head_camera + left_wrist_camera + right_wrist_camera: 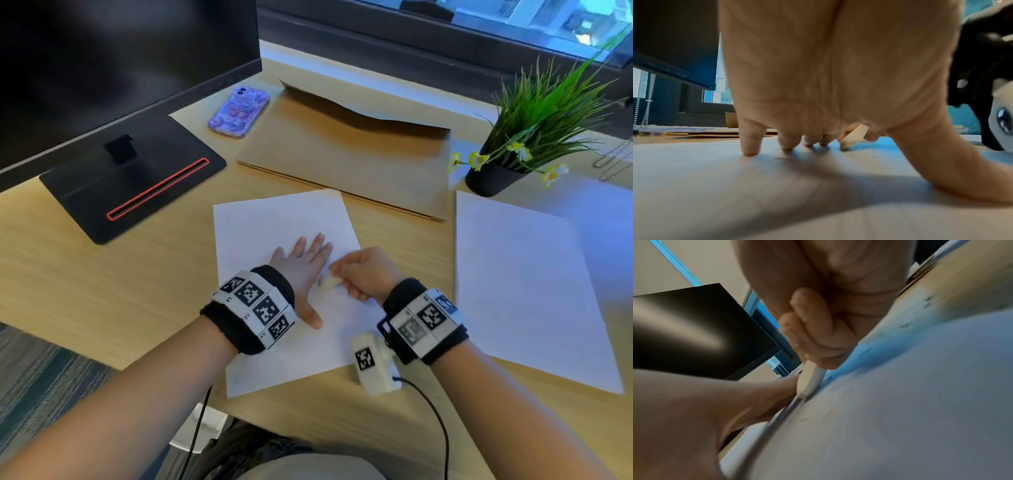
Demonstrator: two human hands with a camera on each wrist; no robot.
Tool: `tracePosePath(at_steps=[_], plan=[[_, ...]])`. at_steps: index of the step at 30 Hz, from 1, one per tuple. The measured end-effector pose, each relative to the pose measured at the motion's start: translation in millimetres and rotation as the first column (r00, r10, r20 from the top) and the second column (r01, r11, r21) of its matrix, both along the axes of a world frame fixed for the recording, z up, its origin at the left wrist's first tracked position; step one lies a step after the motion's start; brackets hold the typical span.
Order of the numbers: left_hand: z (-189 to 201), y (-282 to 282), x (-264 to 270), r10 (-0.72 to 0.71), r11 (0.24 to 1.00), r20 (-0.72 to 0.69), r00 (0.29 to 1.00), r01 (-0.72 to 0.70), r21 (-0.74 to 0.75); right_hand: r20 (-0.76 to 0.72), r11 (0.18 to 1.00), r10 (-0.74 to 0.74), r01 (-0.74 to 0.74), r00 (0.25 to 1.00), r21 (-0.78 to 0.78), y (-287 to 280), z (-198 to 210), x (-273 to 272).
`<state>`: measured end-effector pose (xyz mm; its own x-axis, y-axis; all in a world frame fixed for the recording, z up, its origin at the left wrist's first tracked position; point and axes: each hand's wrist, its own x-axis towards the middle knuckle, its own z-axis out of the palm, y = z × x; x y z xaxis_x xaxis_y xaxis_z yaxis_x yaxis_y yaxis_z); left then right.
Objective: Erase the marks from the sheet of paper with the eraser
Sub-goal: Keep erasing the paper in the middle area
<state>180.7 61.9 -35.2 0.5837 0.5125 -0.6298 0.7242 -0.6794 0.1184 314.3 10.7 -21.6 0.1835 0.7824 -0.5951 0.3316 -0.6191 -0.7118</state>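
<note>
At the centre of the head view, the left hand (301, 263) lies flat with straight, spread fingers pressing on the sheet of paper (274, 219), which rests on the wooden desk (85, 291). Just to its right in the frame, the right hand (363, 274) curls its fingers round a pale eraser (329, 282), whose lower end touches the sheet beside the left hand; dark crumbs (873, 156) dot the paper near it in the left wrist view. Faint marks show on the sheet. Another white sheet (520, 287) lies at the right, a brown envelope (346, 154) at upper centre, a phone (238, 112) and a monitor (120, 51) at upper left, and a potted plant (534, 130) at upper right.
</note>
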Motion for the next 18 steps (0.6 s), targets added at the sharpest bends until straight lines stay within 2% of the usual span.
tracePosePath(at_steps=[2, 3, 6, 8, 11, 13, 18], plan=[[1, -1, 0, 0.0, 1.0, 0.009, 1.0, 0.0, 0.001, 0.014, 0.995, -0.087, 0.086, 0.996, 0.056, 6, -1, 1], [1, -1, 0, -0.001, 1.0, 0.01, 1.0, 0.001, 0.003, 0.026, 0.996, -0.072, 0.07, 0.997, 0.058, 3, 0, 0], [-1, 0, 0, -0.005, 1.0, 0.0, 1.0, 0.005, 0.01, 0.056, 0.987, 0.154, -0.152, 0.986, -0.049, -18, 4, -9], [-3, 1, -1, -0.009, 1.0, -0.005, 1.0, 0.009, 0.012, 0.016, 0.979, 0.194, -0.192, 0.981, -0.07, -23, 3, -6], [-2, 0, -1, -0.011, 1.0, -0.001, 1.0, 0.011, 0.016, 0.069, 1.0, -0.016, 0.015, 0.998, 0.014, -9, 0, 11], [-2, 0, 0, -0.023, 1.0, -0.005, 1.0, 0.023, 0.016, 0.095, 0.995, -0.091, 0.085, 0.991, 0.058, -6, -1, 16], [-1, 0, 4, -0.057, 0.997, -0.039, 0.998, 0.059, 0.045, 0.015, 0.981, 0.175, -0.173, 0.985, -0.085, -29, 4, -2]])
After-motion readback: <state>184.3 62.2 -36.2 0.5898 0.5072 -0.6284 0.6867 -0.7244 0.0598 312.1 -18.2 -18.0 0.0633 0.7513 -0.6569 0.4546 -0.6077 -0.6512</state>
